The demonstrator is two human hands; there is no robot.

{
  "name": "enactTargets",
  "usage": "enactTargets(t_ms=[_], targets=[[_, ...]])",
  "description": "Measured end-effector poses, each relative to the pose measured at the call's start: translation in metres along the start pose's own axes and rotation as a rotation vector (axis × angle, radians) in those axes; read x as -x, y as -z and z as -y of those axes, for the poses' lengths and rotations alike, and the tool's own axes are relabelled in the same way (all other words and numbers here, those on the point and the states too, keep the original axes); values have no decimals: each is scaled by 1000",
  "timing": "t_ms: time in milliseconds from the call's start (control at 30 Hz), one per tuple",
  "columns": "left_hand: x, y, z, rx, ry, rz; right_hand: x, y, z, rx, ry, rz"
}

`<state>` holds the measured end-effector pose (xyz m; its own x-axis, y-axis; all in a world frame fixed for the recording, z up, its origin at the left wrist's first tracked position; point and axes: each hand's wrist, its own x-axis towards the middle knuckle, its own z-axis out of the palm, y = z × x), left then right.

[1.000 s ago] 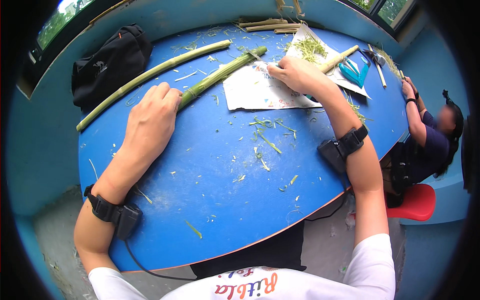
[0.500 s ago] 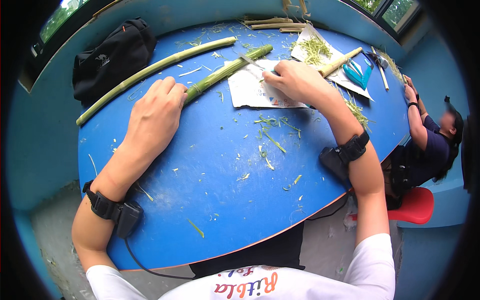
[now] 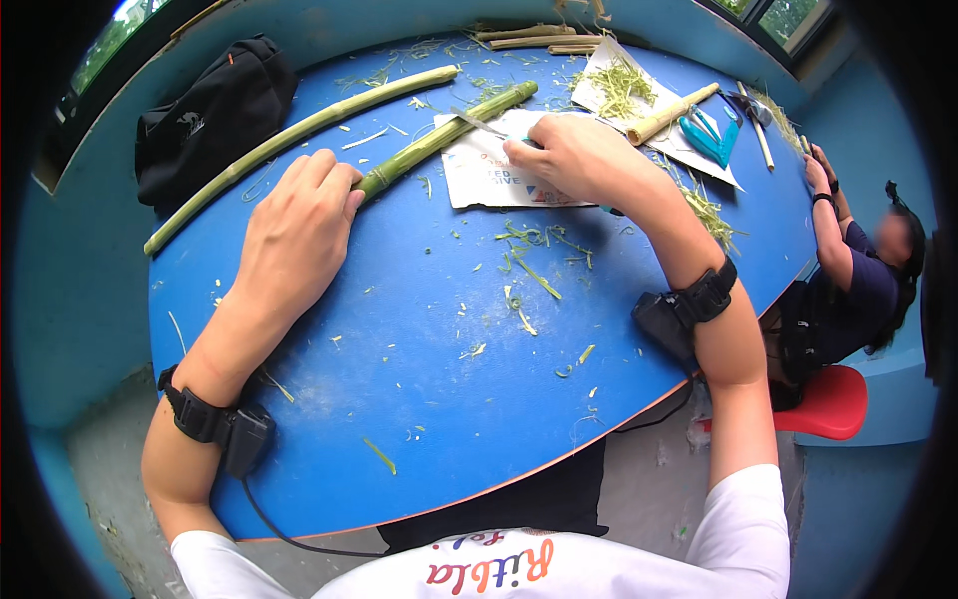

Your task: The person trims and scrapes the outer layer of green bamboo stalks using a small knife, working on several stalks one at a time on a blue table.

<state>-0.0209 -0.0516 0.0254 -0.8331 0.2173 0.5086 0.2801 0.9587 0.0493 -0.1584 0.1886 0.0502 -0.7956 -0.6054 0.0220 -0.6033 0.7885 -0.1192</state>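
Observation:
My left hand (image 3: 299,220) is closed round the near end of a green bamboo stalk (image 3: 424,150), which slants away to the right above the blue table. With its fingers wrapped round a mostly hidden teal handle, my right hand (image 3: 584,155) grips a knife (image 3: 479,124). The blade lies across the stalk's upper side, between its middle and its far end. Partly under the stalk and my right hand is a white printed sheet (image 3: 479,185). Green peelings (image 3: 534,275) are scattered on the table nearer to me.
A long pale stalk (image 3: 299,135) lies beside a black bag (image 3: 220,120) at the left. Farther right are a cut stalk piece (image 3: 674,113), a teal-handled tool (image 3: 711,140) and heaped shavings (image 3: 621,88). Another person (image 3: 848,270) works at the right edge near a red stool (image 3: 833,404).
The knife and my right hand have slid a little along the stalk toward my left hand. My left hand keeps its grip. The whole view has shifted slightly.

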Motion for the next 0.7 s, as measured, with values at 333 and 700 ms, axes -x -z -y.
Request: enactTargets(t_ms=[333, 700], targets=[[-2, 1, -3, 10, -23, -15, -2, 8, -15, -80, -82, 24], [-3, 5, -8, 82, -24, 12, 2, 12, -1, -91, -38, 111]])
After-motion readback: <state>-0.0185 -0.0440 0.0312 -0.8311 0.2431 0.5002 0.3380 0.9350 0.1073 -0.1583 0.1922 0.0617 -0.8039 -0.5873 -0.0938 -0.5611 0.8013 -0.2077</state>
